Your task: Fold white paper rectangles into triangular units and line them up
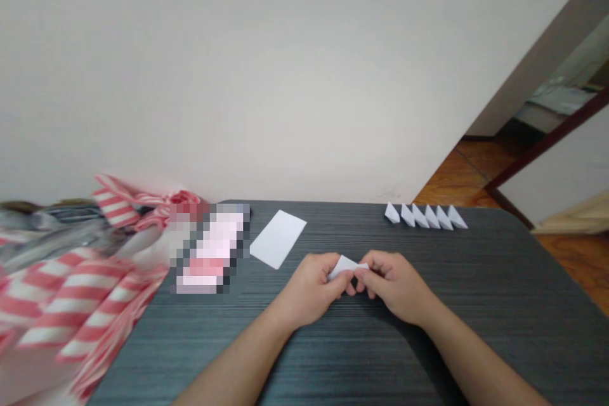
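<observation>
Pinching a small folded white paper piece (347, 266) at mid-table: left hand (307, 288) and right hand (394, 285) both grasp it between the fingertips, fingers curled, ends of the paper showing either side. Far left of the hands, a flat white paper rectangle (277, 239) lies on the dark grained table (523, 279). Far right, a row of six folded paper pieces (425, 217) sits near the edge. Further left: a pixelated pink-white item (212, 247), too obscured to tell, touching-close to red-and-white striped fabric (71, 292).
</observation>
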`<state>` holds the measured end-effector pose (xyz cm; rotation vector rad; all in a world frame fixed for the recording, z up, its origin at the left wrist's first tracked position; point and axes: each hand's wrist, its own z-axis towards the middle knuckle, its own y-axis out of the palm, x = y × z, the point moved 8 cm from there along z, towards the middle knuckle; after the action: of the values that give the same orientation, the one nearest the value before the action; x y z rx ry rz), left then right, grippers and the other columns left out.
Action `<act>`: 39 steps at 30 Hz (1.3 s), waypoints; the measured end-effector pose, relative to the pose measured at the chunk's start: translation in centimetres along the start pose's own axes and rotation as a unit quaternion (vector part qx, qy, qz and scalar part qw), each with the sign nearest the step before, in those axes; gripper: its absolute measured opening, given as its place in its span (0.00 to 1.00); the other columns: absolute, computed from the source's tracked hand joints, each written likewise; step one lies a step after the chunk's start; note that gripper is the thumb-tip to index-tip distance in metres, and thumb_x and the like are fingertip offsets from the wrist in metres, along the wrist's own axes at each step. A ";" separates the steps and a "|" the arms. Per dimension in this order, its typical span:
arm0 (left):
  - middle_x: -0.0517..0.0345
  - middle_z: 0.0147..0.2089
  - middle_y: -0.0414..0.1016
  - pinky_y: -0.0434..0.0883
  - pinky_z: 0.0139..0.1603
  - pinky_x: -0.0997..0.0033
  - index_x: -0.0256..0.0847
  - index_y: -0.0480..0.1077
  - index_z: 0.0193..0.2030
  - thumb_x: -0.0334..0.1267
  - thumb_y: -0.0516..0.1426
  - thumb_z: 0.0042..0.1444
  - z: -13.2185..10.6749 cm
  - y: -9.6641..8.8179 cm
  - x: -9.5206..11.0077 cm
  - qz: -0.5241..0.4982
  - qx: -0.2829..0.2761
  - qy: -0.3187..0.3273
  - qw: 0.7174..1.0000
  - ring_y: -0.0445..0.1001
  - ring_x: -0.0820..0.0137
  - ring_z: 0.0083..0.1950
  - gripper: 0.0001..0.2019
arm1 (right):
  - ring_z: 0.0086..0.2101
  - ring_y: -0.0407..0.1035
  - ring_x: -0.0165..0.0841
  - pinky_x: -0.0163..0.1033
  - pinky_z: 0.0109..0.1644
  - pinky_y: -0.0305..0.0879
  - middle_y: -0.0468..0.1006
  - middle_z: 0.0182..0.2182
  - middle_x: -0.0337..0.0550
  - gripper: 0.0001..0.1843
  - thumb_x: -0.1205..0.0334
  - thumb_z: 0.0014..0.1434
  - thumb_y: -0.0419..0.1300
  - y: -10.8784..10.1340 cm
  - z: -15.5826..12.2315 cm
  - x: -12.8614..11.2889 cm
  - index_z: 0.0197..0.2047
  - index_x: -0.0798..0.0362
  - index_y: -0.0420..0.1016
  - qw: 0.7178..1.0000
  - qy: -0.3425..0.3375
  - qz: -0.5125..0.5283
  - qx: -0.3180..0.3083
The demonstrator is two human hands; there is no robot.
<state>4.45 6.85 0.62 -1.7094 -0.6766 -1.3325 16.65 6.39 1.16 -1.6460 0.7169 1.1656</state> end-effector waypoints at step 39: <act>0.57 0.29 0.79 0.66 0.24 0.77 0.37 0.68 0.32 0.46 0.54 0.63 0.3 -0.8 -2.6 -0.140 0.079 -0.036 0.986 0.67 0.77 0.21 0.14 | 0.19 0.64 0.26 0.32 0.26 0.60 0.78 0.23 0.38 0.12 0.58 0.62 0.59 -2.0 0.0 2.5 0.28 0.54 0.70 0.990 0.021 0.096 0.097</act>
<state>3.14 7.73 -1.68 -1.5830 -1.0679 -1.3691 19.26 7.23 -0.42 -1.4668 1.0022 1.1587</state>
